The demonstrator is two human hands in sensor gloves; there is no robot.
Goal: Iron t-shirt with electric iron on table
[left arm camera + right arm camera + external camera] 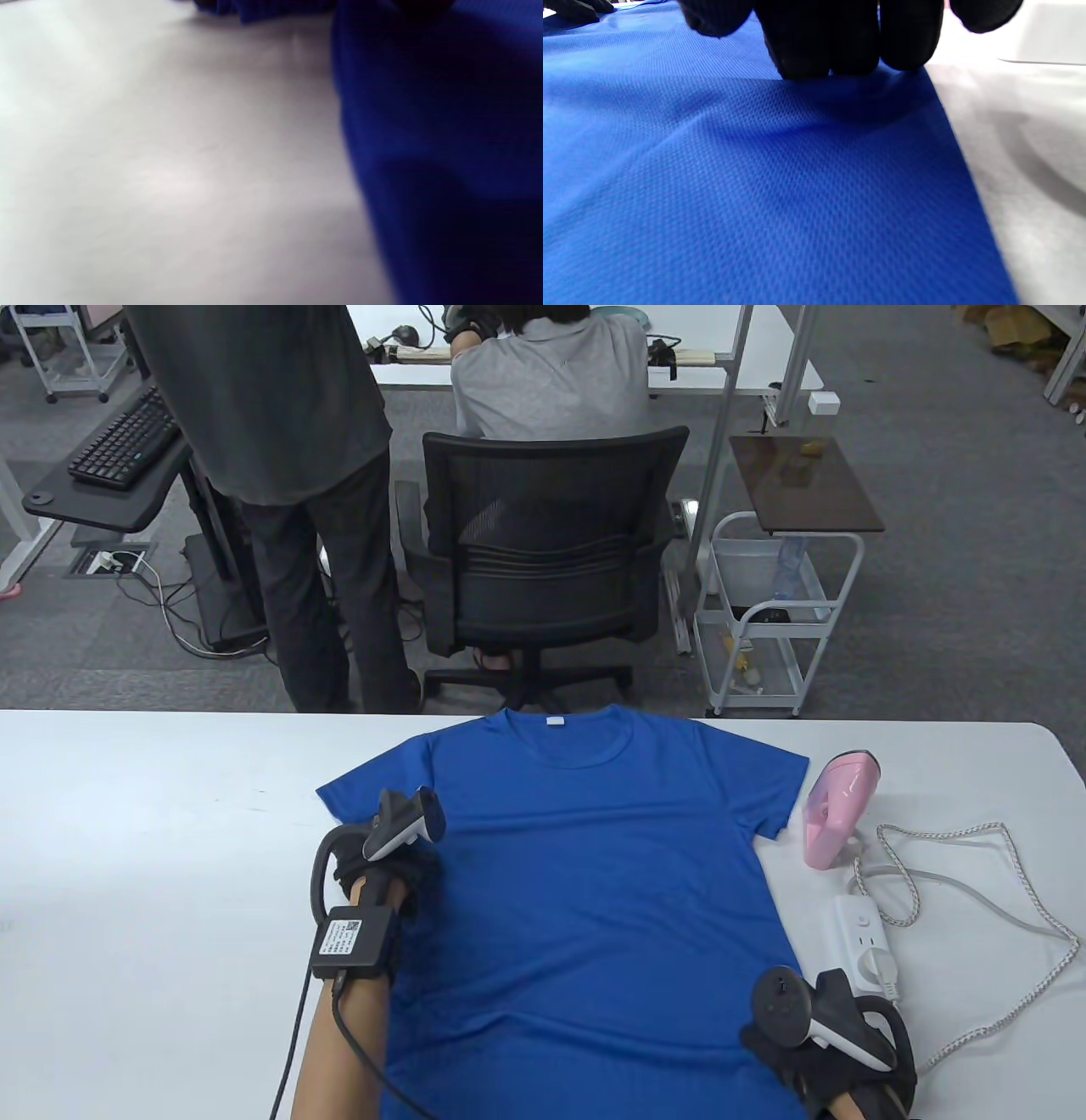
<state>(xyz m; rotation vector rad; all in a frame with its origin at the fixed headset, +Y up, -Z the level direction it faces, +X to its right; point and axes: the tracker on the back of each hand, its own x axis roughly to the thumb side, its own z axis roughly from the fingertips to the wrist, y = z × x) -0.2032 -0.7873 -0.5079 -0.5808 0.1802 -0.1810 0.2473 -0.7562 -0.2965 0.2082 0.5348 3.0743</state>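
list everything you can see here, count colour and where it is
t-shirt: 1, blue, flat on table centre
iron: 1, pink, right of shirt sleeve
power strip: 1, white, right of shirt
cord: 1, white braided, looped at table right
table: 1, white
office chair: 1, black, behind table
cart: 1, white, right of chair
keyboard: 1, black, far left
people: 2, behind table
left hand: black glove, on shirt's left edge
right hand: black glove, fingertips on shirt's right edge
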